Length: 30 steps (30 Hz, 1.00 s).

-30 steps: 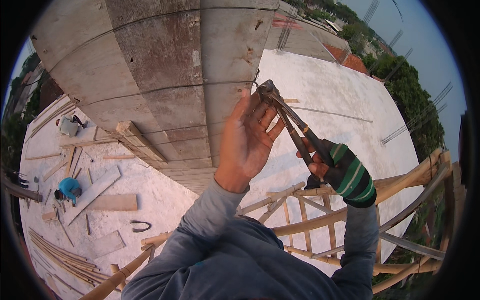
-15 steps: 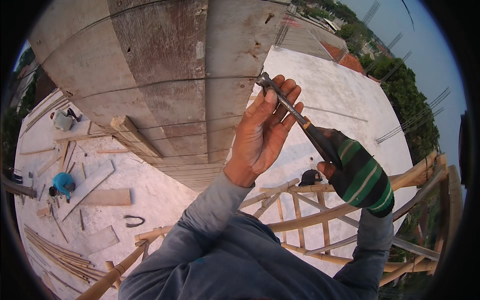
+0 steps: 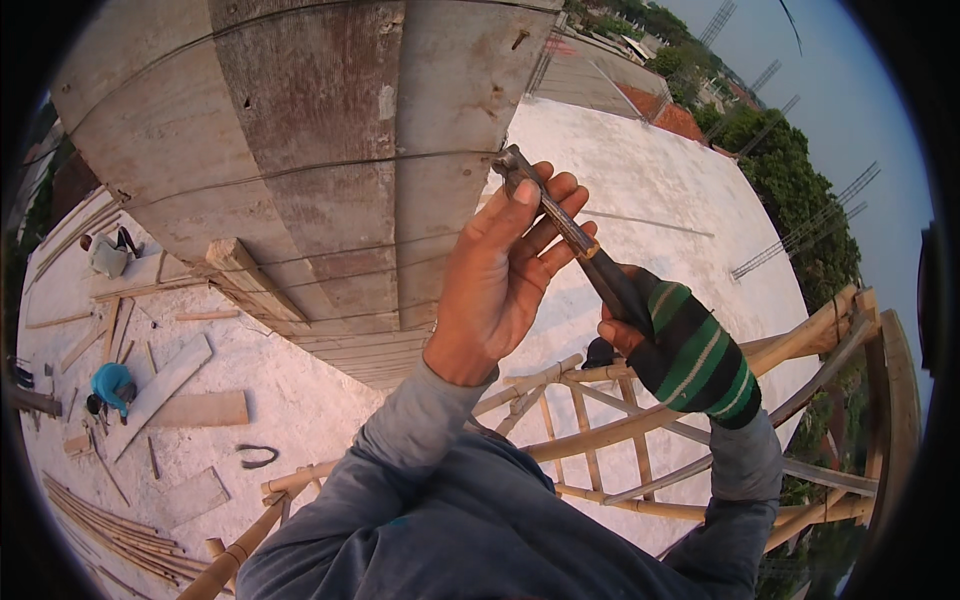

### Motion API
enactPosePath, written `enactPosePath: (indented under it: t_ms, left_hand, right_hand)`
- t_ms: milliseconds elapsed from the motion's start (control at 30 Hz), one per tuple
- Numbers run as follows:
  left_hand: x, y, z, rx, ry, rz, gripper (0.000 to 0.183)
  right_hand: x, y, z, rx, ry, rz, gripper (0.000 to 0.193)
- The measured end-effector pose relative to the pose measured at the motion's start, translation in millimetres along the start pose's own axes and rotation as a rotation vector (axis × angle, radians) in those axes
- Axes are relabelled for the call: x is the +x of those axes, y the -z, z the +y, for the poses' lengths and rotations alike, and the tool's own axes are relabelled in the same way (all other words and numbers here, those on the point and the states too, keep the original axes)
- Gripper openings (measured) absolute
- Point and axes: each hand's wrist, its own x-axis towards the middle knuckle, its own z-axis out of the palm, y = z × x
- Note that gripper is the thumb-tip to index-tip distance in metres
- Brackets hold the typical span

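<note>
One pair of long-handled pincers (image 3: pixel 573 235) slants across the middle of the view, its head close by the right edge of the boarded formwork (image 3: pixel 320 100), where a thin tie wire (image 3: pixel 440 154) comes to the corner. Whether the jaws have bitten on that wire is too small to tell.

The right hand (image 3: pixel 695 355), in a striped green-and-black fingerless glove, is closed firmly round both handles low down, probably for leverage, and the handles lie nearly together. The bare left hand (image 3: pixel 500 260) is about half uncurled: its thumb rests on the tool just below the head while the fingers spread loosely behind, a light touch that seems meant to steady the head rather than squeeze it.

Further out, more wires band the formwork, and a short timber block (image 3: pixel 250 275) juts from its lower part. Bamboo scaffolding (image 3: pixel 640 425) crosses beneath the forearms. On the pale floor (image 3: pixel 640 190) far below, a co-worker in blue (image 3: pixel 113 385) crouches beside a long plank (image 3: pixel 165 390), near a bundle of slim poles (image 3: pixel 120 530).
</note>
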Motion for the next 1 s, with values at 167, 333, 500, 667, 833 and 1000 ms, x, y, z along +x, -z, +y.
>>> enactPosePath:
  t_ms: [167,333,500,667,833,1000]
  left_hand:
    - [8.8,2.5,-11.4,-0.121,0.061,-0.07,0.041]
    - [25.4,-2.5,-31.3,-0.004,0.137,-0.092,0.04]
    - [32.2,-24.4,-49.0,0.103,-0.087,0.17,0.041]
    - [23.1,-18.5,-50.9,0.256,-0.124,0.207,0.037]
    - [11.0,12.5,-29.9,0.401,-0.039,0.05,0.042]
    - [20.9,26.2,-8.9,0.282,0.142,-0.163,0.041]
  right_hand:
    - [21.9,-7.0,34.4,1.01,-0.313,-0.396,0.037]
    - [34.7,-16.2,44.5,0.769,-0.261,-0.438,0.037]
    - [19.1,-49.3,30.2,-0.252,0.049,0.352,0.057]
    - [24.8,-66.0,58.9,-0.276,0.343,0.39,0.056]
    - [33.7,-92.4,80.3,0.888,-0.113,-0.234,0.02]
    - [46.7,-116.3,78.3,1.657,-0.162,-0.624,0.03]
